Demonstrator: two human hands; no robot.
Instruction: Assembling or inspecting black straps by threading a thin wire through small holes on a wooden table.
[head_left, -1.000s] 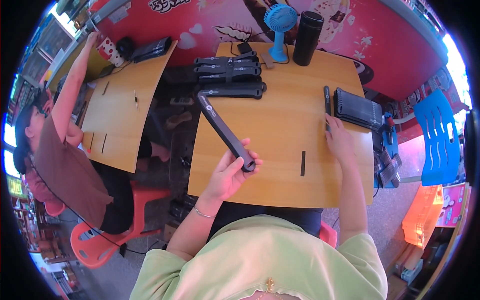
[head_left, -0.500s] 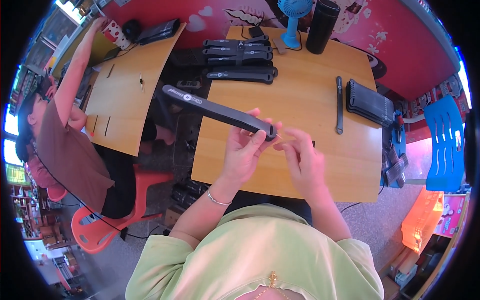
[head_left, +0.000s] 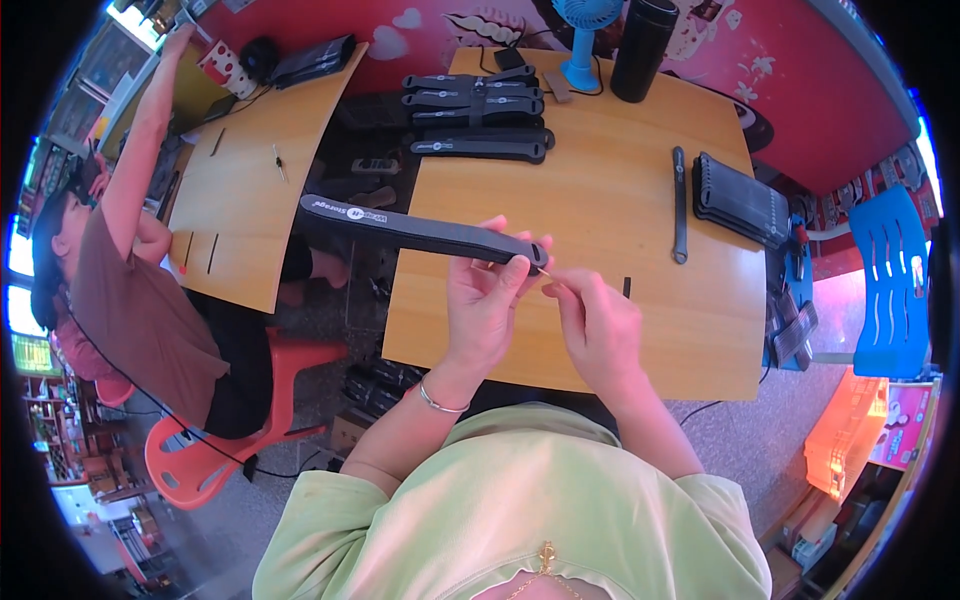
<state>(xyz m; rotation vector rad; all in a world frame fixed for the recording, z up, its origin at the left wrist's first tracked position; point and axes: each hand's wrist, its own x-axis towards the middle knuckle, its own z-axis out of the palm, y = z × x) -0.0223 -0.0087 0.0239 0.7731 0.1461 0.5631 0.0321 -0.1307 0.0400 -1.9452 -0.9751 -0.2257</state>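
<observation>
My left hand (head_left: 483, 305) is closed on one end of a black strap (head_left: 410, 230) with white printing, thumb on top and fingers beneath. The strap reaches out to the left past the table edge, nearly level, and its held end has a slot. Close by that end, my right hand (head_left: 597, 325) pinches something thin and yellowish at the slot, too small to name. A short dark strip (head_left: 627, 287) lies on the table behind my right fingers. At the back left, a banded bundle of black straps (head_left: 475, 100) lies beyond more loose straps (head_left: 480, 146).
A single strap (head_left: 680, 205) and a stack of black straps (head_left: 740, 200) lie on the right of the wooden table (head_left: 590, 190). A blue fan (head_left: 582, 45) and a black tumbler (head_left: 643, 50) stand at the back. Another person (head_left: 150, 290) sits at the left table, one arm raised.
The strap has tilted to nearly level, its far end shifting down and left. My right hand has moved slightly left and down, its fingers closing at the strap's slotted end.
</observation>
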